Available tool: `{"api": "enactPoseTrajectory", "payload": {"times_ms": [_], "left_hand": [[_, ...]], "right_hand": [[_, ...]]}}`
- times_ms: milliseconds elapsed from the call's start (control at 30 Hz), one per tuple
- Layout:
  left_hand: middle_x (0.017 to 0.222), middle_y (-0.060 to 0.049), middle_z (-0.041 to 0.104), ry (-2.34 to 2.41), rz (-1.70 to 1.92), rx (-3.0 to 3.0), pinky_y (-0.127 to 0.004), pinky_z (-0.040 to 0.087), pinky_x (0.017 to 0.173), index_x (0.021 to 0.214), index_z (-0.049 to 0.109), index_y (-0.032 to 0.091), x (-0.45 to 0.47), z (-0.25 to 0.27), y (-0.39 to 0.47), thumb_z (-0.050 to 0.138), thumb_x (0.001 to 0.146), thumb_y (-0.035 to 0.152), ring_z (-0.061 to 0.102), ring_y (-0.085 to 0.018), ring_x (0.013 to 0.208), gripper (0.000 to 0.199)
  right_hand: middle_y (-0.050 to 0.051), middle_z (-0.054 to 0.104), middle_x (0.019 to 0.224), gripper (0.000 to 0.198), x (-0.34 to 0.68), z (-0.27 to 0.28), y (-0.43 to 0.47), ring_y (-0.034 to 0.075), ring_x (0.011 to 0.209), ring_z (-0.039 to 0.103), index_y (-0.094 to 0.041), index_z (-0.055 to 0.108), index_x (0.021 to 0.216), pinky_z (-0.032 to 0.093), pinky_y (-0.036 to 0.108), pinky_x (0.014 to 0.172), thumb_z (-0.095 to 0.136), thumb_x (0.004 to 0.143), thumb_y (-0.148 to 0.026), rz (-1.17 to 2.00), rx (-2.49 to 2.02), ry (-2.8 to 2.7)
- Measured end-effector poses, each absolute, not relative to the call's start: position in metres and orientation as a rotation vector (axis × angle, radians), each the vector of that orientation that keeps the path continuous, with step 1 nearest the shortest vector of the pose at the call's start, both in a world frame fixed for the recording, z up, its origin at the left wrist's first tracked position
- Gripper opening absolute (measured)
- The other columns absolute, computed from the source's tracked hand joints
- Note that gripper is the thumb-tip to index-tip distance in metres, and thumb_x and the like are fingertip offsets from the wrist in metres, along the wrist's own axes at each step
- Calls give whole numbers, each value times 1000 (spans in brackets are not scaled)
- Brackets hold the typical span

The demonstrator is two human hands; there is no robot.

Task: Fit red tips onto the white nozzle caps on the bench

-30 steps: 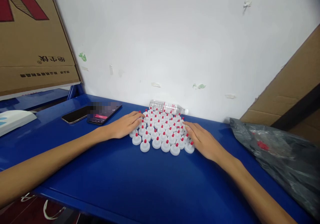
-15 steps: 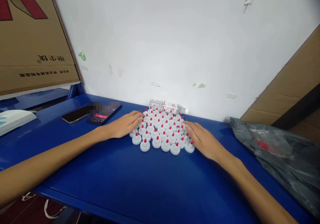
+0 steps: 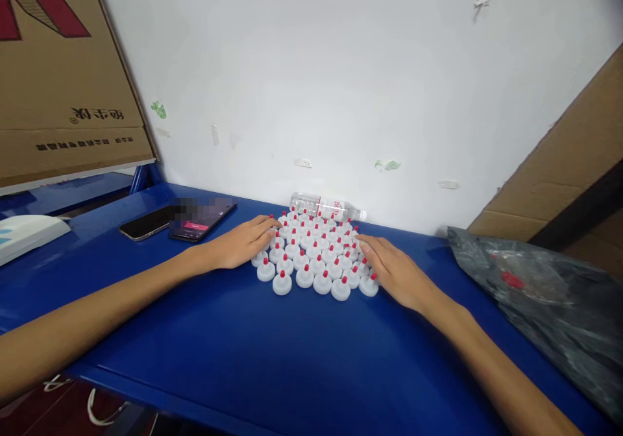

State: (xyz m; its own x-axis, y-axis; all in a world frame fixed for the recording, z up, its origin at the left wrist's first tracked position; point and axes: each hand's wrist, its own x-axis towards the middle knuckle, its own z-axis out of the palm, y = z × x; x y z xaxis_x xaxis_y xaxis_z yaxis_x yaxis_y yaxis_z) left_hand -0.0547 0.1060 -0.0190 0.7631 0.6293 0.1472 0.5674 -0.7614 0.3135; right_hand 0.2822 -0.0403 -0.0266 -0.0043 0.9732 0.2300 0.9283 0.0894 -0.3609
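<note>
Several round white caps with red nozzle tips point(image 3: 304, 276) stand upright in a tight cluster on the blue table point(image 3: 302, 358). At the cluster's left edge lies my left hand point(image 3: 246, 241), open, fingers stretched toward the caps and touching or nearly touching the outer ones. My right hand point(image 3: 392, 267) rests along the right edge, also open, its fingertips against the caps there. Neither hand grips anything. A few caps on both sides are partly hidden by my fingers. Behind the cluster a clear plastic bottle point(image 3: 328, 207) with a white cap lies on its side.
Two phones, one dark point(image 3: 150, 222) and one with a lit screen point(image 3: 202, 220), lie left of my left hand. A white device point(image 3: 29, 231) sits at the far left. Grey plastic sheeting point(image 3: 545, 319) covers the right side. Cardboard point(image 3: 73, 98) and a white wall point(image 3: 331, 85) stand behind.
</note>
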Motion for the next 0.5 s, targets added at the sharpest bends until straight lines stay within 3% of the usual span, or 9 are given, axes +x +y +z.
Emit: {"api": "enactPoseTrajectory", "payload": {"times_ms": [500], "left_hand": [[151,-9,51,925,346,2725,-45,33,124,142,50,22,-54,-16,104,15,110,50,44,-26,143,55]], "right_hand": [[9,59,148,59,282,-26,-41,30,132,60,-30,52,149,46,53,114,20,107,-57,199,-1879,-1961]]}}
